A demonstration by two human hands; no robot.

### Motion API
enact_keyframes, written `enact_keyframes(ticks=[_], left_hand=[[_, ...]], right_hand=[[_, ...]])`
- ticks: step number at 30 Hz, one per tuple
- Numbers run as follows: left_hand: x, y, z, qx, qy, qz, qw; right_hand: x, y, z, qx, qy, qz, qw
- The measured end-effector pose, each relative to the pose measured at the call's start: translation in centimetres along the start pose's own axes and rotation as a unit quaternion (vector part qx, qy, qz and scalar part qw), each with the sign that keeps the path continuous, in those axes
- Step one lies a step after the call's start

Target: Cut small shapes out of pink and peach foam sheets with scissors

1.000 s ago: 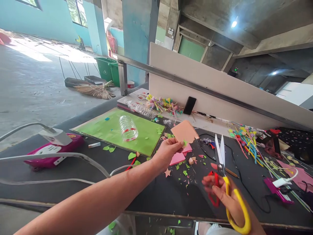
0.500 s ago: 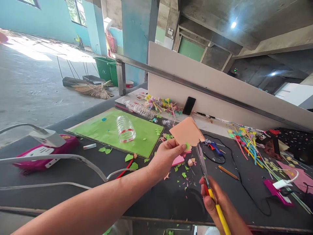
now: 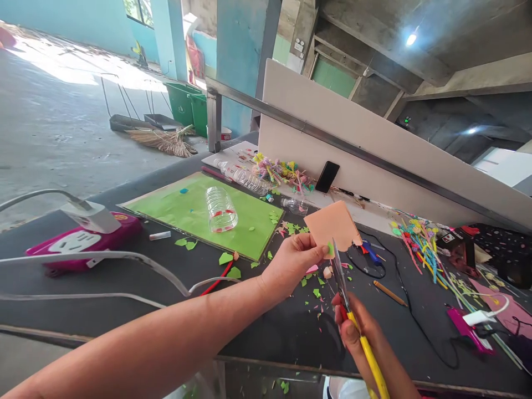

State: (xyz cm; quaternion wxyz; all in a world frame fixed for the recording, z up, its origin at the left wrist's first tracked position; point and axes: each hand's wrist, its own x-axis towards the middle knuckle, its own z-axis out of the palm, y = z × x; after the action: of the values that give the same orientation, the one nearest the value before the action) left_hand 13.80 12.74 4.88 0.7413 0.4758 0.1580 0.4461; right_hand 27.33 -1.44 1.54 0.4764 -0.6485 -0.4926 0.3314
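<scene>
My left hand [image 3: 297,257] pinches a square of orange paper [image 3: 334,221] and a small green paper piece [image 3: 330,249] between thumb and fingers. The paper's right edge looks ragged. In my right hand [image 3: 359,327] are scissors [image 3: 341,277] with yellow and red handles, their blades pointing up at the paper's lower edge beside the green piece. Green and pink scraps [image 3: 316,293] lie on the dark table below. Left of my hands, a cut clear plastic bottle [image 3: 221,210] with red marks lies on a green sheet [image 3: 178,208].
A magenta power strip [image 3: 83,241] with white cables sits at the left. A phone [image 3: 327,176] leans against the white board behind. Colourful pipe cleaners [image 3: 424,249], a brown stick [image 3: 389,293] and a glue gun [image 3: 371,252] on a black cable lie to the right.
The camera view has shifted. Both hands are closer together, and the scissor tips have moved left along the orange paper's lower edge, from its right corner to beside the green piece.
</scene>
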Motion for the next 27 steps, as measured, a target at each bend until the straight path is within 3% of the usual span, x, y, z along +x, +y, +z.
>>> enact_keyframes(ticks=[8,14,19,27], left_hand=[[0.1,-0.3,-0.1,0.006,-0.015,-0.019,1.0],[0.0,-0.4,-0.1,0.015,-0.025,-0.022,0.999],[0.1,-0.5,-0.2,0.023,-0.019,-0.017,0.999],[0.1,-0.8,-0.3,0.018,-0.023,-0.012,1.0]], right_hand=[[0.2,0.0,0.1,-0.007,0.018,0.016,1.0],[0.4,-0.7,-0.5,-0.035,-0.042,0.032,0.998],[0.6,-0.3,-0.4,-0.045,-0.037,0.023,0.998],[0.4,-1.6,0.2,-0.081,-0.018,0.026,0.996]])
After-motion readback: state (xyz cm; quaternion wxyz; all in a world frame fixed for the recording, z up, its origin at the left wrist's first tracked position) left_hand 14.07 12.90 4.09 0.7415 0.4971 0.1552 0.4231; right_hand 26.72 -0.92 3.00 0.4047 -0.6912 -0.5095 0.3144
